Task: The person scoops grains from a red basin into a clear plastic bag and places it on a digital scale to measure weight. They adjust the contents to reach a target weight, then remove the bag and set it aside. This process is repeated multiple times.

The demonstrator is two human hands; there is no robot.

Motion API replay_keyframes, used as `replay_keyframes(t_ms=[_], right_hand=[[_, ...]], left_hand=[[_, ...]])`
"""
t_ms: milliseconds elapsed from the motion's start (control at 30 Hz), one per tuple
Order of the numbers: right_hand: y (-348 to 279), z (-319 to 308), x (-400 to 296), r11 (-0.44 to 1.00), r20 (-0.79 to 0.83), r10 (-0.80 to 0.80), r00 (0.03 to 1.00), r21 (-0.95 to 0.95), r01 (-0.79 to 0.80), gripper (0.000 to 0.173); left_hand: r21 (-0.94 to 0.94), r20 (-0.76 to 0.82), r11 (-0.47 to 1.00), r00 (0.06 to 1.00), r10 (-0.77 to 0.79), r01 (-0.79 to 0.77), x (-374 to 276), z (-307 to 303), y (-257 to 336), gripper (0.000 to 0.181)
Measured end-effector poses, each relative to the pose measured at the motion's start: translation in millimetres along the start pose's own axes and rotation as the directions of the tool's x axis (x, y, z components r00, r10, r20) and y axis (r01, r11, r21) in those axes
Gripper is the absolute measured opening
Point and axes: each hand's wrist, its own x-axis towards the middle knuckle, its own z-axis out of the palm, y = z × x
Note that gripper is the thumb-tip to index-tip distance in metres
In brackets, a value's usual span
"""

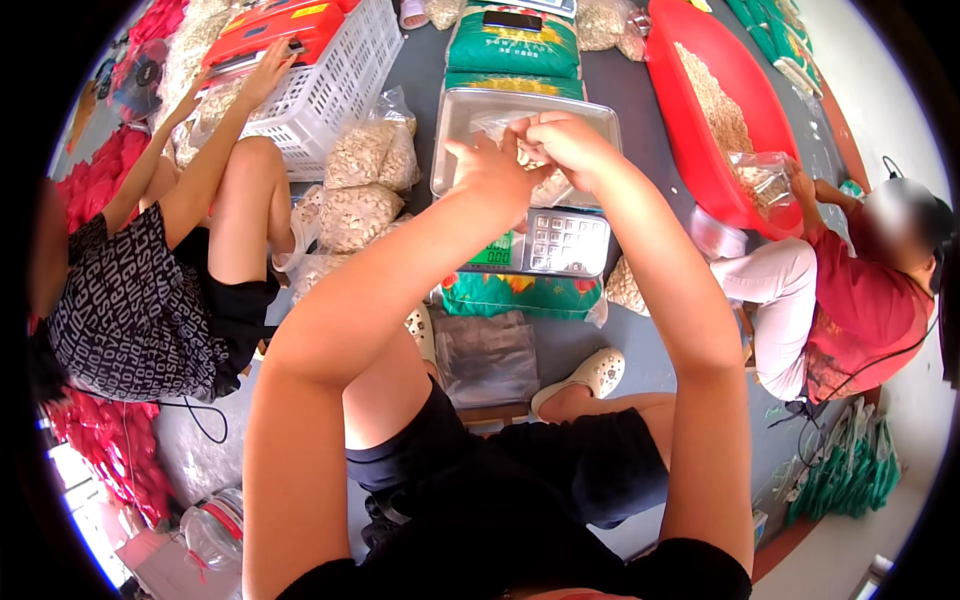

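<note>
My left hand (491, 169) and my right hand (562, 142) meet over the metal pan (451, 142) of a digital scale. My right hand's fingers are closed on the gathered top of a clear plastic bag (551, 191) of pale, chip-like pieces. My left hand lies against the same bag with some fingers spread; its exact hold is partly hidden. Below the pan, the scale's keypad (562, 234) and green display (495, 251) face me, the display partly covered by my left forearm. A green printed sack (517, 296) lies under the scale.
Filled clear bags (360, 214) lie left of the scale, near a white plastic crate (300, 112). A red tub (679, 112) with loose pieces stands right. A person sits on each side. Flat empty bags (484, 356) lie before me. A phone (512, 20) rests on a sack.
</note>
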Motion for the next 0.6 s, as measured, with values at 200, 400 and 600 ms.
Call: replay_keyframes(t_ms=[200, 400, 600], right_hand=[[-6, -25, -14, 0.861, -0.026, -0.059, 0.998, -0.507, 0.038, 0.035], [-4, -117, -56, 0.859, -0.107, -0.046, 0.993, -0.512, -0.015, 0.039], [139, -235, -76, 0.117, -0.279, 0.401, 0.872, -0.929, -0.351, 0.056]], left_hand=[[0.104, -0.037, 0.994, 0.999, 0.014, -0.01, 19, 13, -12, 0.037], [0.065, -0.243, 0.996, 0.967, 0.073, -0.059, 27, 21, -37, 0.019], [-0.038, -0.394, 0.983, 0.907, 0.151, -0.181, 23, 13, -38, 0.014]])
